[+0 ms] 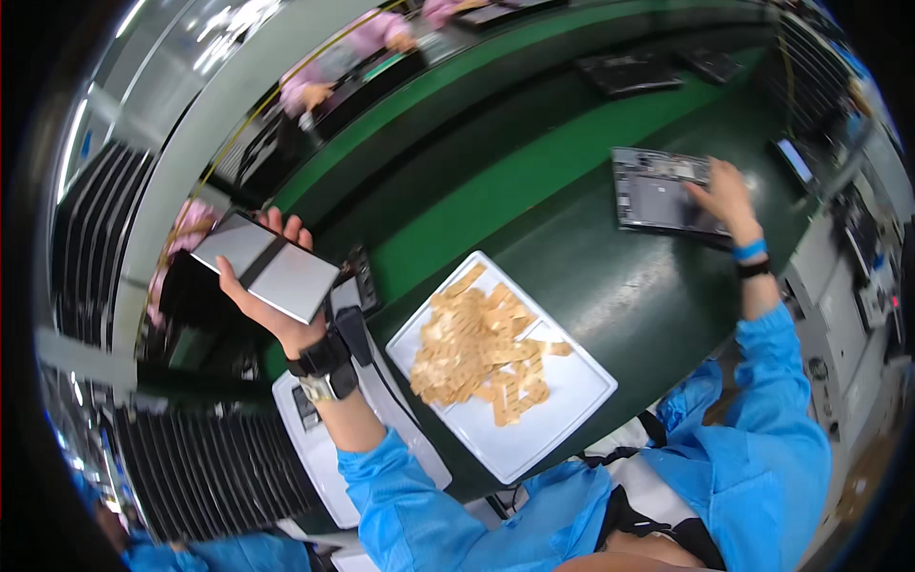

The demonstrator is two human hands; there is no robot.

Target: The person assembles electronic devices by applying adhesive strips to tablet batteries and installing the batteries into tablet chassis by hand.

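Observation:
My left hand (278, 319) is raised at the left, its thumb and fingers around a flat silver slab (303, 283) with a black band across it, which looks like a battery pack. Over on the right, my right hand (728, 200) grips the right edge of an opened, dark device chassis (658, 198), the thumb on top. Circuit parts show along the chassis's far edge; it lies on the green bench. Between my arms sits a white tray (572, 410) bearing a heap of tan paper-like strips (477, 348).
A second white tray (419, 458) stands under my left forearm. Stacked dark panels (210, 467) fill the lower left. Dark devices (629, 72) lie on the far bench. People in pink sleeves (367, 36) work opposite. A phone-like device (795, 160) stands at the right.

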